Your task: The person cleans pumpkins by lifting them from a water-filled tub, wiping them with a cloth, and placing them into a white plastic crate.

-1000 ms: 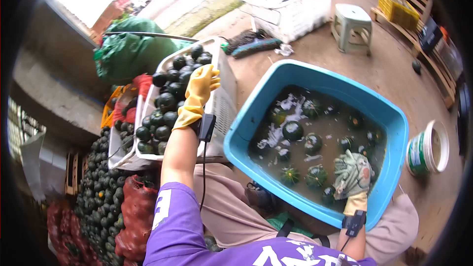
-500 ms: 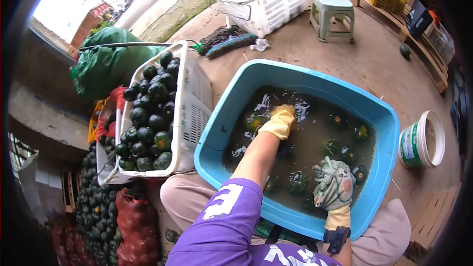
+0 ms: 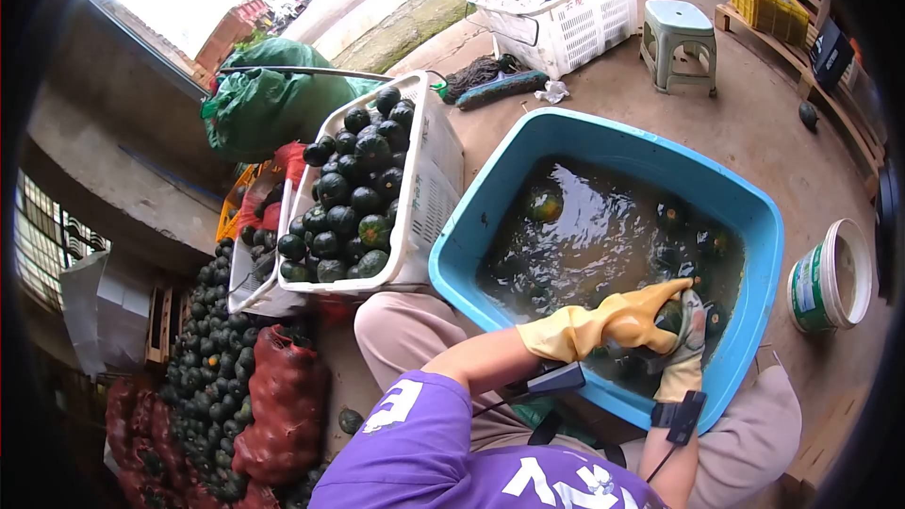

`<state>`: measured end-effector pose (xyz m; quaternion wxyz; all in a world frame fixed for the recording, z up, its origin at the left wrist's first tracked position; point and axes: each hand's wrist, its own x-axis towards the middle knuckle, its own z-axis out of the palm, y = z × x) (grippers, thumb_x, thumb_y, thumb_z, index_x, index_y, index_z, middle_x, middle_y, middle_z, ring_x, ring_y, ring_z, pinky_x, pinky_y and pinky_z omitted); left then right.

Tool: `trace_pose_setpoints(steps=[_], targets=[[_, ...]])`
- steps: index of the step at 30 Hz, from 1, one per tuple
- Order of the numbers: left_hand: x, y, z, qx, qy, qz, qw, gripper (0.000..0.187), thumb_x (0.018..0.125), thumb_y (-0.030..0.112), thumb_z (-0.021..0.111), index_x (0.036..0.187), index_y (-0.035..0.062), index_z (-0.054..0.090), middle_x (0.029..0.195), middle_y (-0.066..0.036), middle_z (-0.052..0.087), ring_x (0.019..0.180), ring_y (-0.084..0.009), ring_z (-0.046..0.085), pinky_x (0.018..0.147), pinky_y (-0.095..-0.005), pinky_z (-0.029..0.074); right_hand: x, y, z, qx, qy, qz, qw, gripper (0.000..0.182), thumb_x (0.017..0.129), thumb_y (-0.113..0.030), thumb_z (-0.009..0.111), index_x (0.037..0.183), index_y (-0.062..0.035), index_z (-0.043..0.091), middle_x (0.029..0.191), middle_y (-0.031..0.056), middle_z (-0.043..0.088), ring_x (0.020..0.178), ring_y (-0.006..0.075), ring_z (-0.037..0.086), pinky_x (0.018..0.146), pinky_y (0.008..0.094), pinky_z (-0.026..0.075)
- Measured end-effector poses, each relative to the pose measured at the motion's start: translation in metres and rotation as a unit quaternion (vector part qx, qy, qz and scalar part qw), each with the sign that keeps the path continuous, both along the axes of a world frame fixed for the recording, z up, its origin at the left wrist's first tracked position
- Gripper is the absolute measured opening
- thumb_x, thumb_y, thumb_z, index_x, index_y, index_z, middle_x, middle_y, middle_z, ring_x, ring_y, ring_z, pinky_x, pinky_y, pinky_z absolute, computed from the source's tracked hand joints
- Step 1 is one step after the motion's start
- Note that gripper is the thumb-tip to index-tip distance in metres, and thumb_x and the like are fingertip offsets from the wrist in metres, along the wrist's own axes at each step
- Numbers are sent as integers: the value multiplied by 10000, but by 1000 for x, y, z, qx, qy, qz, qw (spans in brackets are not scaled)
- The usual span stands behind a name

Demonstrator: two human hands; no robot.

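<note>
One dark green squash (image 3: 668, 318), wet, between gloved hands

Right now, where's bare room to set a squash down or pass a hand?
Free: bare concrete between the blue tub, the stool and the far white crate; also floor between tub and bucket. Crowded: the near white crate is heaped with squash; the tub's near corner holds the left hand and right hand on one squash.

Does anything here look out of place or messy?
One dark squash lies alone on the bare floor by the pallets, far from the crate and the blue tub. A scrap of white litter sits beside the brush. Otherwise nothing looks spilled or broken.
</note>
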<state>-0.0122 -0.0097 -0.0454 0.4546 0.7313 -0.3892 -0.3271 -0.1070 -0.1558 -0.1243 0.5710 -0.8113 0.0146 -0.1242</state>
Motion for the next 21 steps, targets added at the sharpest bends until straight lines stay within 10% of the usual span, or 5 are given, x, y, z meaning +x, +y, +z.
trace_pose_setpoints(steps=[9, 13, 15, 17, 21], targets=[[-11, -3, 76, 288, -178, -72, 938, 1194, 667, 236, 846, 1644, 107, 171, 1276, -315, 606, 1221, -483, 591, 1029, -472, 482, 18, 27, -14, 506, 29, 58, 860, 562, 955, -518, 591, 1308, -81, 583, 1224, 108, 664, 1129, 269, 656, 1014, 420, 527], [-23, -3, 72, -39, 19, 130, 990, 1150, 727, 264, 855, 1632, 102, 164, 1330, -216, 609, 1245, -399, 596, 1077, -407, 459, 9, 30, -24, 745, 35, 68, 663, 559, 970, -510, 557, 1339, -90, 574, 1209, 89, 667, 1111, 267, 664, 1011, 405, 532], [-23, -15, 24, -93, -320, 219, 917, 1000, 794, 329, 856, 1566, 2, 311, 1381, -280, 567, 1282, -398, 577, 1094, -414, 454, 8, 43, 35, 793, -36, 101, 599, 473, 954, -341, 663, 1312, -39, 598, 1260, 101, 677, 1082, 251, 674, 946, 385, 548], [-34, -5, 17, 5, -274, 227, 934, 1022, 797, 366, 858, 1539, -69, 305, 1307, -308, 610, 1196, -426, 632, 1020, -442, 505, 26, 26, -27, 458, -87, 9, 884, 331, 984, -246, 597, 1241, -44, 650, 1195, 94, 707, 1050, 254, 687, 893, 379, 558], [-61, 12, -5, 2, -131, 287, 949, 939, 882, 278, 770, 1577, -8, 207, 1301, -257, 628, 1136, -364, 671, 973, -424, 534, 25, 17, 10, -130, 32, -239, 962, 197, 938, -168, 567, 1006, -44, 705, 951, 155, 720, 925, 311, 695, 882, 404, 546]])
